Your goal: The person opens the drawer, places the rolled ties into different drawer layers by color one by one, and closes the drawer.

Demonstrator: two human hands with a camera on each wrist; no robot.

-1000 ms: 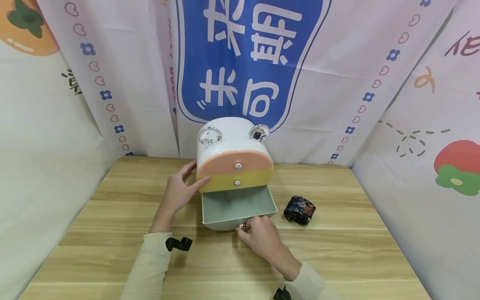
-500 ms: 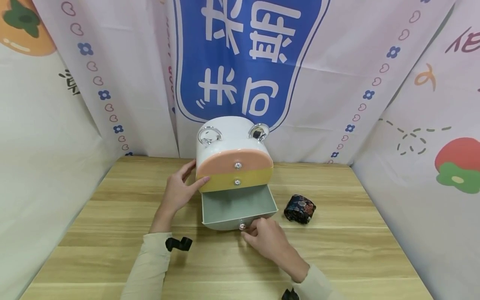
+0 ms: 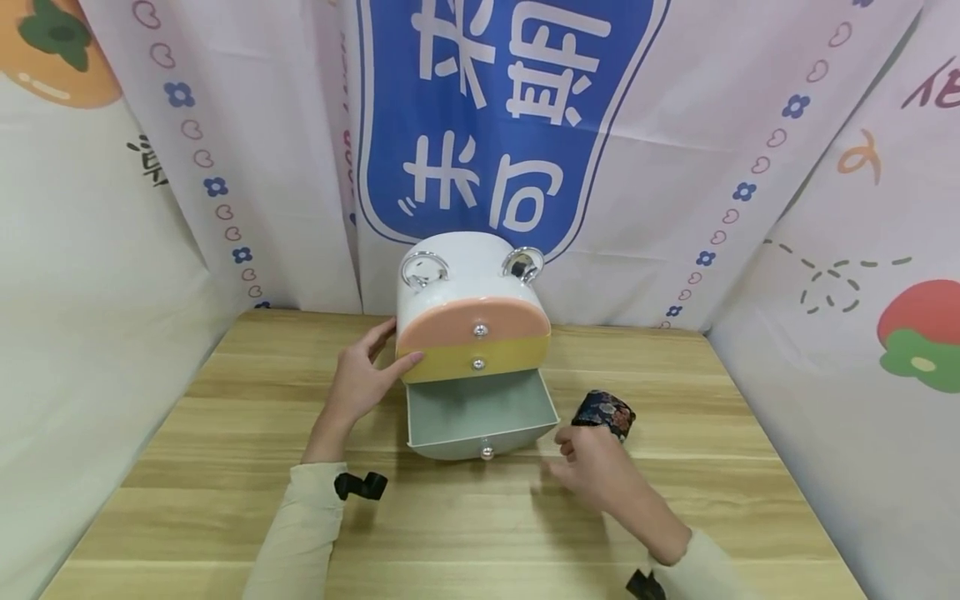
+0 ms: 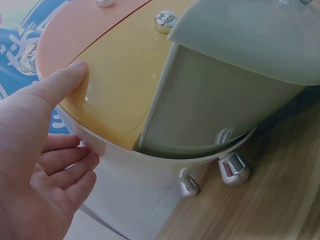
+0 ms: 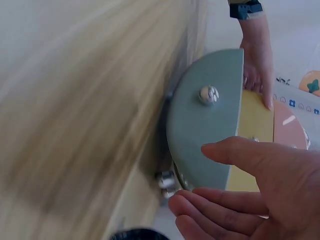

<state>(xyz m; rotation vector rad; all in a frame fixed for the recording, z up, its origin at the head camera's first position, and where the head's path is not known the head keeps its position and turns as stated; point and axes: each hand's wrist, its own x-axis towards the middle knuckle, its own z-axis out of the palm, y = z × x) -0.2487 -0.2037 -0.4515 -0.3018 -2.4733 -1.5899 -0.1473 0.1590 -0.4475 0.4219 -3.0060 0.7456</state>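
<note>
A small mini drawer cabinet (image 3: 457, 267) with a white shell stands on the table. Its pink top drawer (image 3: 450, 321) and yellow middle drawer (image 3: 442, 363) are closed, while the green bottom drawer (image 3: 480, 410) is pulled out with nothing inside. My left hand (image 3: 358, 379) holds the cabinet's left edge, thumb pressed on the yellow front and fingers against the side. Off the green drawer's round knob (image 3: 487, 452), my right hand (image 3: 600, 468) is in the air with loosely bent fingers. It partly covers a rolled dark floral cloth (image 3: 606, 407) that looks like a necktie.
The wooden table (image 3: 225, 500) meets a printed curtain (image 3: 300, 208) close behind the cabinet. Silver feet (image 4: 234, 169) lift the cabinet slightly. Two round chrome pieces (image 3: 522, 265) stick up at its top. A black camera mount (image 3: 362, 485) sits on each wrist.
My right hand has let go of the green drawer's knob and moved right, toward the floral roll. The drawer stays pulled out, and my left hand keeps its place.
</note>
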